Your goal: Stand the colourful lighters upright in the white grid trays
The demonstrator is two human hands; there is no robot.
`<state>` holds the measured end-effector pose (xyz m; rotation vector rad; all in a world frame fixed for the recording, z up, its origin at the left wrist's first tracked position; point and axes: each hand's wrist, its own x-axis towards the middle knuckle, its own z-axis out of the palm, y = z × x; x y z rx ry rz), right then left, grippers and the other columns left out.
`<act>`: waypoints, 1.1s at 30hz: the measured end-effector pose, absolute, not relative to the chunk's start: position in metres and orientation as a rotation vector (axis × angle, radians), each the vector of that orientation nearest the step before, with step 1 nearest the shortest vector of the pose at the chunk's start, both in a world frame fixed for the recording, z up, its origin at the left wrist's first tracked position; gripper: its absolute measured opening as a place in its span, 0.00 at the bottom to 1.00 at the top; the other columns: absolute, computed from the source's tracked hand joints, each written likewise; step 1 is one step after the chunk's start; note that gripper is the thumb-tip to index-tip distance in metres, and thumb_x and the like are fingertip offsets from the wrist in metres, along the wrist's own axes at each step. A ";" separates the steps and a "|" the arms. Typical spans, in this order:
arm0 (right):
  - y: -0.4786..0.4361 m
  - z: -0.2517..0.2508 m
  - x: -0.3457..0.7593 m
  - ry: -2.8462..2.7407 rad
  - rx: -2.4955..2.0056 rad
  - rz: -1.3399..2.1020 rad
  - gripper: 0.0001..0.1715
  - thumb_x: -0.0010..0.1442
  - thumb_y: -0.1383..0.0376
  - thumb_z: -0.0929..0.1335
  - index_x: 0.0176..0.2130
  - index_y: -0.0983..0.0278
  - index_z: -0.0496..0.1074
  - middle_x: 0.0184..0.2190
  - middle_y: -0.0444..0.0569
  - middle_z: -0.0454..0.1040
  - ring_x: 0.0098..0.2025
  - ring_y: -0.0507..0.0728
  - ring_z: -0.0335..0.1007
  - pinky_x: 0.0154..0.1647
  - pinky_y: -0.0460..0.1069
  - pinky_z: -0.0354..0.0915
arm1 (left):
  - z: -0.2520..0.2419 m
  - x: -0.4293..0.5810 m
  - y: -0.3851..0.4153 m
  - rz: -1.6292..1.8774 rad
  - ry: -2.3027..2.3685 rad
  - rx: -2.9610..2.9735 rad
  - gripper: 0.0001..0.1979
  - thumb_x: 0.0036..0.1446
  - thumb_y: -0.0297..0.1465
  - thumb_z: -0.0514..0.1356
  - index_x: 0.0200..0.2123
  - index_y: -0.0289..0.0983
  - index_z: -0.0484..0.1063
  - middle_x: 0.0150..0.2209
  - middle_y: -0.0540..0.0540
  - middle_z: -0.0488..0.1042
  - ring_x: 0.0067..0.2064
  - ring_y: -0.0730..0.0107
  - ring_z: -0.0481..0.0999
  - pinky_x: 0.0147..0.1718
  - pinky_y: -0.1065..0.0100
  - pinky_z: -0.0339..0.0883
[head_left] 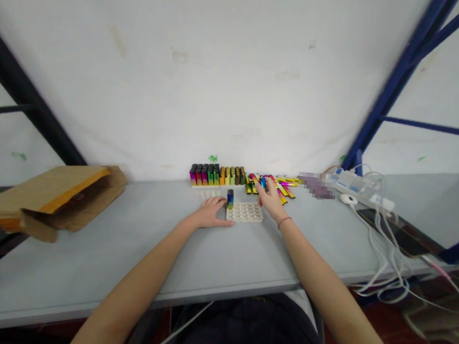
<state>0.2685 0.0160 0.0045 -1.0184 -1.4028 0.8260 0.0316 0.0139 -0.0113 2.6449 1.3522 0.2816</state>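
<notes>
A white tray point(245, 212) with rows of round holes lies on the grey table, with one blue-and-yellow lighter point(230, 199) upright at its back left corner. My left hand point(211, 212) rests at the tray's left edge, fingers apart, holding nothing. Over the loose pile of shiny coloured lighters point(288, 190), my right hand point(268, 195) has its fingers curled near a blue lighter point(263, 182); whether it grips it is too small to tell. Left of the pile, several rows of upright lighters point(216, 176) stand in trays by the wall.
An open cardboard box point(49, 192) lies at the left. On the right are a power strip point(358, 187), tangled white cables point(384, 252) and a dark flat device point(402, 234). Blue metal posts point(396, 85) rise at the back right.
</notes>
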 end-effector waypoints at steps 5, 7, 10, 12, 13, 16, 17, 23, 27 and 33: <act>0.016 0.007 0.266 -1.385 -0.973 0.858 0.25 0.58 0.42 0.59 0.37 0.60 0.63 0.21 0.41 0.59 0.20 0.51 0.55 0.20 0.47 0.55 | -0.013 0.031 0.014 0.280 1.353 2.650 0.42 0.48 0.57 0.58 0.58 0.36 0.59 0.60 0.36 0.60 0.60 0.48 0.59 0.59 0.54 0.50; 0.017 0.008 0.265 -1.321 -0.962 0.954 0.28 0.56 0.39 0.59 0.33 0.60 0.62 0.20 0.40 0.58 0.18 0.50 0.52 0.17 0.47 0.51 | -0.013 0.031 0.015 0.273 1.354 2.654 0.42 0.48 0.58 0.58 0.58 0.36 0.59 0.60 0.36 0.60 0.60 0.48 0.59 0.59 0.54 0.50; 0.018 0.009 0.262 -1.185 -0.951 1.143 0.31 0.55 0.36 0.58 0.29 0.60 0.60 0.17 0.39 0.56 0.15 0.48 0.48 0.14 0.45 0.46 | -0.013 0.031 0.015 0.273 1.360 2.655 0.43 0.47 0.58 0.58 0.58 0.36 0.59 0.59 0.36 0.60 0.59 0.47 0.59 0.58 0.54 0.51; 0.016 0.011 0.261 -1.109 -0.934 1.250 0.32 0.55 0.35 0.57 0.26 0.60 0.59 0.15 0.39 0.56 0.14 0.48 0.49 0.13 0.45 0.45 | -0.013 0.031 0.015 0.272 1.366 2.653 0.43 0.47 0.59 0.58 0.58 0.36 0.59 0.60 0.36 0.60 0.60 0.47 0.59 0.59 0.54 0.51; 0.014 0.012 0.260 -1.076 -0.923 1.296 0.33 0.55 0.35 0.56 0.25 0.60 0.58 0.14 0.39 0.56 0.13 0.48 0.50 0.12 0.45 0.46 | -0.013 0.032 0.015 0.271 1.367 2.652 0.43 0.47 0.58 0.58 0.58 0.35 0.59 0.60 0.36 0.60 0.60 0.47 0.59 0.59 0.55 0.51; 0.010 0.014 0.260 -0.983 -0.884 1.451 0.34 0.54 0.34 0.55 0.22 0.60 0.56 0.10 0.38 0.51 0.11 0.48 0.47 0.11 0.44 0.46 | -0.012 0.032 0.014 0.259 1.370 2.649 0.43 0.47 0.58 0.58 0.59 0.35 0.59 0.60 0.36 0.60 0.60 0.47 0.59 0.59 0.55 0.50; 0.008 0.015 0.260 -0.956 -0.871 1.502 0.35 0.55 0.34 0.55 0.21 0.60 0.56 0.09 0.37 0.49 0.11 0.47 0.44 0.11 0.44 0.45 | -0.011 0.032 0.014 0.253 1.371 2.648 0.43 0.47 0.58 0.58 0.59 0.36 0.59 0.60 0.36 0.60 0.60 0.47 0.59 0.59 0.55 0.50; 0.005 0.019 0.260 -0.886 -0.892 1.560 0.31 0.60 0.42 0.53 0.18 0.60 0.51 0.08 0.36 0.43 0.10 0.46 0.34 0.11 0.43 0.37 | -0.011 0.032 0.014 0.259 1.358 2.649 0.43 0.48 0.57 0.59 0.58 0.34 0.59 0.60 0.35 0.60 0.61 0.47 0.58 0.59 0.56 0.49; 0.004 0.023 0.258 -0.829 -0.967 1.531 0.28 0.63 0.49 0.50 0.18 0.59 0.49 0.07 0.36 0.42 0.10 0.46 0.31 0.10 0.43 0.35 | -0.012 0.032 0.015 0.260 1.357 2.660 0.42 0.48 0.57 0.58 0.58 0.34 0.59 0.59 0.36 0.60 0.60 0.48 0.59 0.59 0.56 0.50; 0.005 0.018 0.254 -0.792 -0.956 1.495 0.29 0.63 0.47 0.50 0.18 0.60 0.48 0.09 0.36 0.41 0.10 0.46 0.32 0.11 0.43 0.34 | -0.012 0.032 0.014 0.266 1.354 2.658 0.42 0.48 0.57 0.58 0.58 0.35 0.59 0.60 0.36 0.60 0.60 0.47 0.59 0.59 0.54 0.50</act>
